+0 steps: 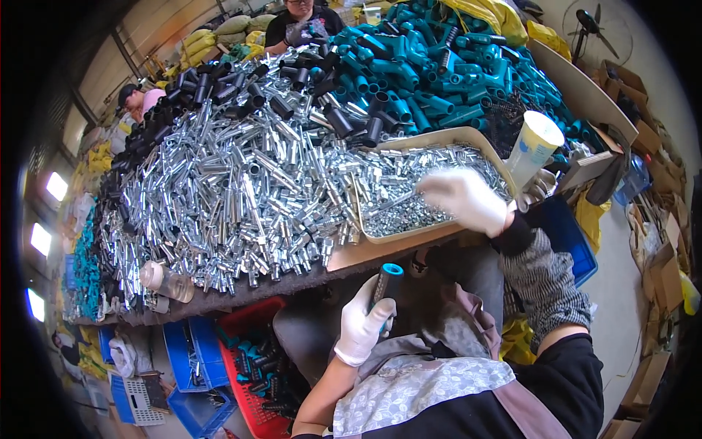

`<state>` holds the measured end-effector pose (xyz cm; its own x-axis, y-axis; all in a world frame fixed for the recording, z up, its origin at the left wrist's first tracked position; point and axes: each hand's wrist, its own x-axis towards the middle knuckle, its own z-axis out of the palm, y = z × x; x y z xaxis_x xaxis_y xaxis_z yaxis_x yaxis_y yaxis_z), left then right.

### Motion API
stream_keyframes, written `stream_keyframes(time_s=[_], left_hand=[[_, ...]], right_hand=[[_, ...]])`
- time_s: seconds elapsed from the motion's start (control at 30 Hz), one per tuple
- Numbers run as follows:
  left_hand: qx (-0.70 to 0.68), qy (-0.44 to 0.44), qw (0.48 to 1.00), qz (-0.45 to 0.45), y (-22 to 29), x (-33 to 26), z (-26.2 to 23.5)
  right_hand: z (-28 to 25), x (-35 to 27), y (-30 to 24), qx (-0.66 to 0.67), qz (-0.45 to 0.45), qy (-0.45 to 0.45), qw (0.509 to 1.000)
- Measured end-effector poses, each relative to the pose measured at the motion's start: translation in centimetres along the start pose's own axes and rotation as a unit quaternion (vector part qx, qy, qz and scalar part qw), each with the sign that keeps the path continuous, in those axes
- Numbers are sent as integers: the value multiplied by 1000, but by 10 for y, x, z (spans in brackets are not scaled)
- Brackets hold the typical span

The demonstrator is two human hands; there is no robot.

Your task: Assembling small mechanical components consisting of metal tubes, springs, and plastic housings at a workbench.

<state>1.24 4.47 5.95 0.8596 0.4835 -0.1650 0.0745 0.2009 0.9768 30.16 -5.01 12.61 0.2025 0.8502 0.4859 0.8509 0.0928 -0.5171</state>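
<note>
My left hand [360, 329], in a white glove, is closed around a black and teal tubular handle [390, 281] held upright. The handle's round teal end points up, with a hole in its middle. Out over a shallow cream tray [506, 170] is my right hand [464, 196], also in a white glove. It is smeared by motion, so its fingers and anything in them cannot be made out. Small shiny metal parts [409, 215] fill the tray under it. Left of the tray lies a large heap of silver metal tubes and fittings [241, 186].
Teal tubular parts [439, 80] and black sleeves [194, 88] are piled behind the metal. A white cup [537, 139] stands by the tray, a clear bottle [168, 282] at the table's left edge. Below are a red basket [256, 410] and blue bins [183, 351]. A person [303, 22] sits opposite.
</note>
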Motion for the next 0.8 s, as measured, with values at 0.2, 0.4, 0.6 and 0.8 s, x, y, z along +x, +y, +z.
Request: stream_keyframes(time_s=[0.2,0.4,0.6,0.8], left_hand=[[217,19,963,156,13,5,-19],[360,25,895,262,17,8,-35],[215,90,965,121,10,20,-50],[46,84,992,76,15,48,-75]], right_hand=[[22,0,-70,137,16,-167,976],[50,18,-75,91,-14,-274,957],[-12,162,81,-253,-335,-25,907],[-92,285,224,-210,241,235,918]])
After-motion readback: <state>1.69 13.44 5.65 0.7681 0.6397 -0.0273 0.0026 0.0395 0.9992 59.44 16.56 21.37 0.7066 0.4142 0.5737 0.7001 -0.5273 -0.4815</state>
